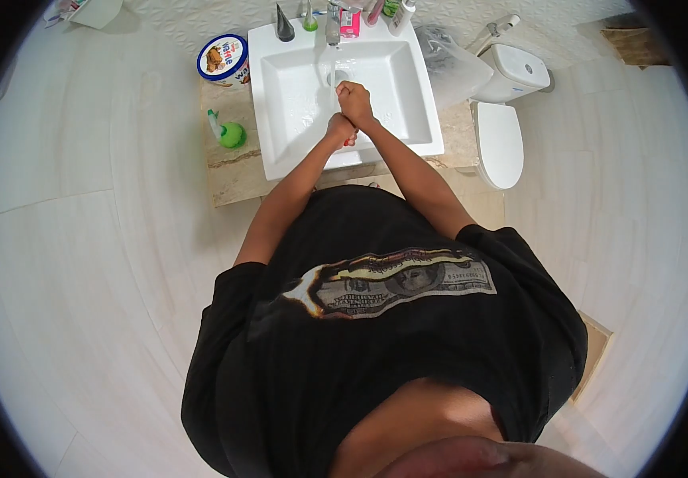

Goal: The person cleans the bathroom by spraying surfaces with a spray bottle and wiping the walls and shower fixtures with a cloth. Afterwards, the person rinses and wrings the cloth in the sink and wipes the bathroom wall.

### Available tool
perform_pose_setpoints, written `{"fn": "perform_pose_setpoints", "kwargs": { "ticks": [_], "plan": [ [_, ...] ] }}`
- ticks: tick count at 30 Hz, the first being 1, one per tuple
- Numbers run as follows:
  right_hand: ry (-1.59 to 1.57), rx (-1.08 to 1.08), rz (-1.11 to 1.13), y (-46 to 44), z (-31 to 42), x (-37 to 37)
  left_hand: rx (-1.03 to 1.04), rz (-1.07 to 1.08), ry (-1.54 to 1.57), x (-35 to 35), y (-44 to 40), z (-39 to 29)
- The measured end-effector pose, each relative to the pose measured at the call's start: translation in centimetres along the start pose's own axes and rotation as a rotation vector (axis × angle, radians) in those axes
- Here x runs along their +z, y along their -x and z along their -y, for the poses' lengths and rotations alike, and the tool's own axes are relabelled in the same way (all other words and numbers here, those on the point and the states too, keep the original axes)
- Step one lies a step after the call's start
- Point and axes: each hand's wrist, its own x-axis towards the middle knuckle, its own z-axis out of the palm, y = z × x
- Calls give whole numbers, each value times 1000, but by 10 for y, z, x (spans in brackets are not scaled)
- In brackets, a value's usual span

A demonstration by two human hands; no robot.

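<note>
Both of my hands are together over the white sink (268,147), wrists close to each other. My left hand (341,127) is closed, its fingers curled in by the right wrist. A bit of something red (349,143) shows at its fingers, too small to name. Farther forward, my right hand (353,102) is closed too, its fingertips near the drain and close under the running water (332,68). What it holds, if anything, is hidden. The water falls from the metal faucet (333,28) at the back rim.
On the stone counter (228,179) stand a waffle tub (223,60) and a green spray bottle (231,135). A black tube (283,24), a pink package (349,24) and a white bottle (402,17) line the sink's back rim. At right are a plastic bag (452,68) and a toilet (498,143).
</note>
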Motion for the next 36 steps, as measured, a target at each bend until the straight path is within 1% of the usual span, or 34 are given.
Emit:
{"fn": "perform_pose_setpoints", "kwargs": {
  "ticks": [3, 5, 7, 8, 9, 10, 12, 15, 18, 19, 22, 23, 26, 27, 30, 31, 33, 34, 35, 36],
  "plan": [
    [5, -19, -46, 2, -3, 4, 58, -74, -75, 0, -1, 2],
    [2, -72, -78, 2, -4, 10, 104, -120, -139, -4, -9, 10],
    [-26, -148, -115, 0, -18, 13, 221, -85, -290, -20, -49, 42],
    [1, -134, -116, 2, -17, 13, 254, -75, -383, -22, -47, 41],
    [14, -109, -155, 4, -14, 14, 238, -138, -393, -14, -28, 26],
    [33, -36, -135, 6, -7, 11, 162, -155, -366, -14, -28, 24],
    [9, -3, -111, 8, -1, 8, 155, -142, -387, -19, -34, 27],
    [14, -89, -93, -2, -17, 22, 79, -170, -433, -18, -21, 15],
    [-270, 42, 477, -14, -12, 6, 65, -153, -167, -25, -16, 16],
    [-371, 19, 631, -19, -12, 2, 59, -140, -163, -27, -11, 10],
    [-794, 105, 568, -18, 5, -8, 122, -145, -103, -34, -3, -3],
    [-857, 141, 603, -22, 4, -13, 169, -136, -56, -35, 2, -9],
    [-856, 247, 370, -16, -10, -4, 215, -300, 286, -33, 9, -27],
    [-779, 315, 398, -13, -19, 0, 277, -353, 349, -37, 10, -31],
    [-915, 568, 472, 14, -31, 12, 495, -466, 574, -44, 5, -43],
    [-1065, 629, 519, 24, -25, 13, 490, -532, 571, -41, 10, -50],
    [-1361, 754, 615, 39, -15, 12, 527, -572, 499, -36, 19, -63],
    [-1461, 720, 624, 37, -15, 15, 543, -592, 464, -34, 20, -63],
    [-1560, 683, 633, 33, -14, 20, 619, -577, 422, -28, 23, -59],
    [-1659, 645, 642, 29, -12, 25, 673, -574, 308, -24, 24, -59]
  ]
}}
